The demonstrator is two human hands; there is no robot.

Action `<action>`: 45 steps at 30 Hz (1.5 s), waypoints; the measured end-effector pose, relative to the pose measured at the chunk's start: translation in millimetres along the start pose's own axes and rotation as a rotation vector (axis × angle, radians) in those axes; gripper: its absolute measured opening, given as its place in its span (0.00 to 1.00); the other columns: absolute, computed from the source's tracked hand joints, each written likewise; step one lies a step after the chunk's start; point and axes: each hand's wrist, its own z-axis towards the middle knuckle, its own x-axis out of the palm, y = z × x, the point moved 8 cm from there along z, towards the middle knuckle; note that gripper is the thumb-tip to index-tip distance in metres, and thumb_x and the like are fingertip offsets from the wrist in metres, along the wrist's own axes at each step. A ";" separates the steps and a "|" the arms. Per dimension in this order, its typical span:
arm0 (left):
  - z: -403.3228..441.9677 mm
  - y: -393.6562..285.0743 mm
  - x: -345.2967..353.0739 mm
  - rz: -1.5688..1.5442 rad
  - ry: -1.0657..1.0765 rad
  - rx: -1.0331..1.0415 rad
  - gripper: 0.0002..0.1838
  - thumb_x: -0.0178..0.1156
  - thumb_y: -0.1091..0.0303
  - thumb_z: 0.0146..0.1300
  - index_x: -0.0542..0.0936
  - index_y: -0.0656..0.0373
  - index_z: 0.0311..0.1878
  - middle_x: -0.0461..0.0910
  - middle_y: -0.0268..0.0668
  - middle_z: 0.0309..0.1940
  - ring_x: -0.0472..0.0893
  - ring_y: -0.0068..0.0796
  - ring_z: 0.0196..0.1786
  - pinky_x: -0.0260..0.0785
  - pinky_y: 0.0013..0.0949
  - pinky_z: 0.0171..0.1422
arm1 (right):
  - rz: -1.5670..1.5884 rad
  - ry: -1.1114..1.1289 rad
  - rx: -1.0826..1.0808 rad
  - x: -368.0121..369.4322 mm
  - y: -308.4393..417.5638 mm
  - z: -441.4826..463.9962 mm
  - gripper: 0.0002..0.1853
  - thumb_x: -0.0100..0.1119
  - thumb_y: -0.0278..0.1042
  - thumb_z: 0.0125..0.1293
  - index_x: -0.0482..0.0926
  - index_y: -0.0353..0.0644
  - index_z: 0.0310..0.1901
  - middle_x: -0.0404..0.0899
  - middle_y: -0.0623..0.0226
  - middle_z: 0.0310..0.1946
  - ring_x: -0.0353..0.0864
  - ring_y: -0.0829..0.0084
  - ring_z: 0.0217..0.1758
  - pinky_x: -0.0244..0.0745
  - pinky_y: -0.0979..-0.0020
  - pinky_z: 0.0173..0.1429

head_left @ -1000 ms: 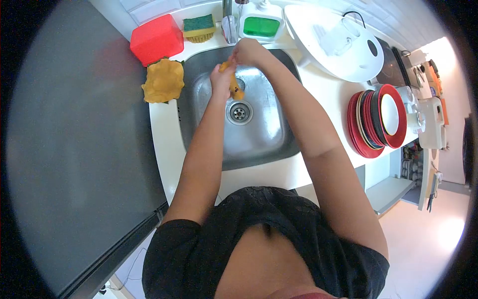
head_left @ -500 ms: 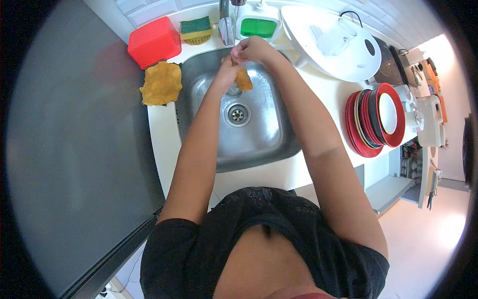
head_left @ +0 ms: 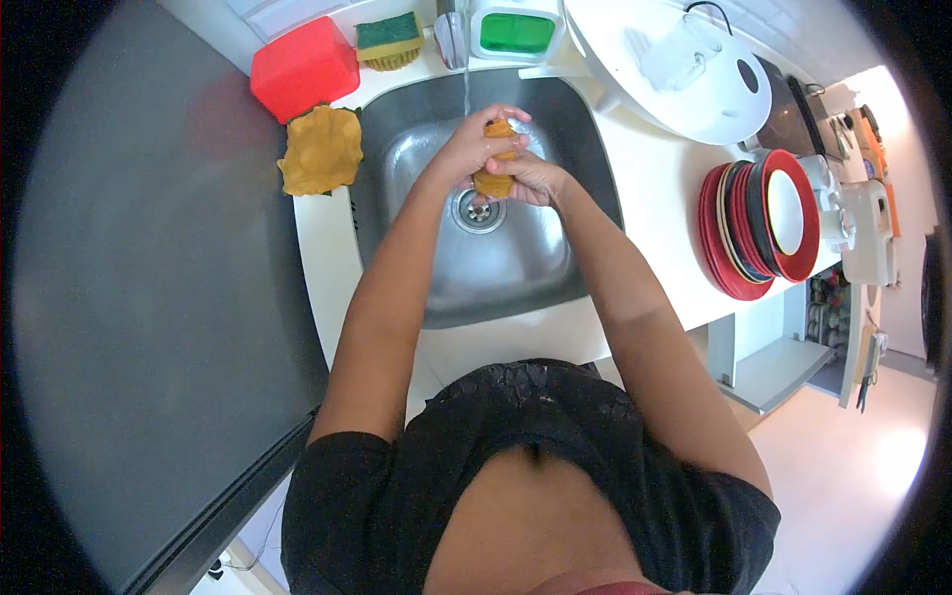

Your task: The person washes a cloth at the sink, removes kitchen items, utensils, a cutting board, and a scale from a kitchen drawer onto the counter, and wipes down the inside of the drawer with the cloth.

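Observation:
Over the steel sink (head_left: 496,288) my left hand (head_left: 464,152) and my right hand (head_left: 536,178) are closed around a bunched mustard-yellow cloth (head_left: 493,185). Part of the cloth bulges out below the fingers, and the rest is hidden in my grip. Wet skin shows on both hands. A thin stream of water (head_left: 466,94) falls from the tap just behind my left hand. Below the cloth lies the round drain (head_left: 478,214).
On the left counter edge rests another mustard-yellow cloth (head_left: 322,151), with a red container (head_left: 304,69) behind it. A green-and-yellow sponge (head_left: 389,38) and a holder with green contents (head_left: 516,33) line the back. Stacked plates (head_left: 729,233) and a white drying tray (head_left: 709,109) stand right.
Both hands have come down and toward me from the tap. The cloth, hanging loose before, is now bunched between my palms. The view has shifted slightly.

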 end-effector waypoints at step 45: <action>26.6 52.9 -109.7 -0.694 -0.739 0.036 0.12 0.57 0.60 0.63 0.70 0.58 0.39 0.74 0.34 0.27 0.76 0.28 0.31 0.71 0.34 0.38 | -0.833 -0.344 0.215 -43.9 76.2 65.4 0.18 0.52 0.36 0.63 0.72 0.48 0.54 0.77 0.75 0.45 0.74 0.79 0.46 0.69 0.72 0.48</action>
